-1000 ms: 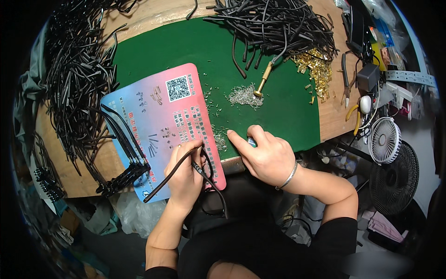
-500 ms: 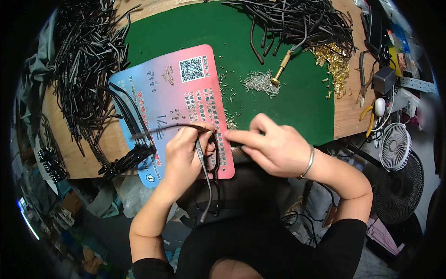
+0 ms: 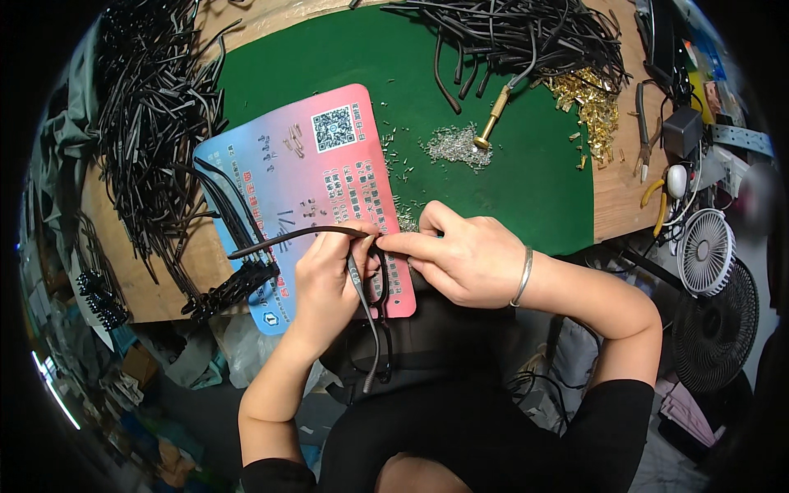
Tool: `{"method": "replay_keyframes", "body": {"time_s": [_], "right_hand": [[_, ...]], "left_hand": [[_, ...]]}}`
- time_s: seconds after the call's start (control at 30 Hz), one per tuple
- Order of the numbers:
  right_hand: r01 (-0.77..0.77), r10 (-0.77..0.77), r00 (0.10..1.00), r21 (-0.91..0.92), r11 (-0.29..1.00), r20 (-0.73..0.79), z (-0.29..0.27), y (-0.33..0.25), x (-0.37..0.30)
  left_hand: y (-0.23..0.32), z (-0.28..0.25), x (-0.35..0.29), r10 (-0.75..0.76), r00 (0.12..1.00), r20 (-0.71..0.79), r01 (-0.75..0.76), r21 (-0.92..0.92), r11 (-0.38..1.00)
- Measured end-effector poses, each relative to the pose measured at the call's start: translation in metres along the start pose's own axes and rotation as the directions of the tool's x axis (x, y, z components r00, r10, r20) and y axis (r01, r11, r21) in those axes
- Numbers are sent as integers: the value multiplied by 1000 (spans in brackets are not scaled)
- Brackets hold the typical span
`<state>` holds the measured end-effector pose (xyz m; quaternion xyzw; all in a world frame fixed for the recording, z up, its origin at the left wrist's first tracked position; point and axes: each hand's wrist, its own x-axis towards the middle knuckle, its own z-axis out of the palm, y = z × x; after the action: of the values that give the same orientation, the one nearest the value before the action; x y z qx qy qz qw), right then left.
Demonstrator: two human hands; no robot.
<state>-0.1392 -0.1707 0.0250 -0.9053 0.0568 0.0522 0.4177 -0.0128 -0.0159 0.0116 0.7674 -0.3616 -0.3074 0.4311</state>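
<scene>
My left hand point(image 3: 322, 275) is closed around a black eyeglass frame point(image 3: 383, 283) near its hinge. One dark temple arm point(image 3: 288, 237) reaches left from the fingers; another temple point(image 3: 369, 316) hangs down toward my lap. My right hand point(image 3: 472, 259), with a metal bangle at the wrist, brings its index fingertip against the hinge area beside the left fingertips. Its fingers are closed together, and anything tiny between them is hidden. Below the hands lies a pink-and-blue printed mat point(image 3: 329, 168) bearing small screws and metal pins.
A brass-handled tool point(image 3: 496, 115) rests on a heap of silver screws point(image 3: 452, 145). Black temple arms point(image 3: 509, 37) and gold-coloured parts point(image 3: 588, 107) lie at the back right. More black eyewear parts point(image 3: 152, 123) crowd the left. Pliers point(image 3: 643, 135) and a white fan point(image 3: 707, 251) are at right.
My right hand has moved left, its index fingertip now at the frame's hinge beside my left fingers. My left hand keeps its hold. The view has shifted slightly.
</scene>
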Motion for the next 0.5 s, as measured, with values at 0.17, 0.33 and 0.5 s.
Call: {"method": "replay_keyframes", "body": {"time_s": [0.17, 0.33, 0.5], "right_hand": [[42, -41, 999, -56, 998, 12, -1, 1, 0], [185, -177, 983, -327, 927, 56, -9, 4, 10], [193, -178, 981, -282, 940, 78, -9, 7, 12]], "left_hand": [[-3, 4, -1, 84, 996, -41, -83, 28, 996], [-6, 8, 0, 182, 978, -101, -168, 135, 977], [-9, 12, -2, 210, 967, -140, -179, 208, 962]]}}
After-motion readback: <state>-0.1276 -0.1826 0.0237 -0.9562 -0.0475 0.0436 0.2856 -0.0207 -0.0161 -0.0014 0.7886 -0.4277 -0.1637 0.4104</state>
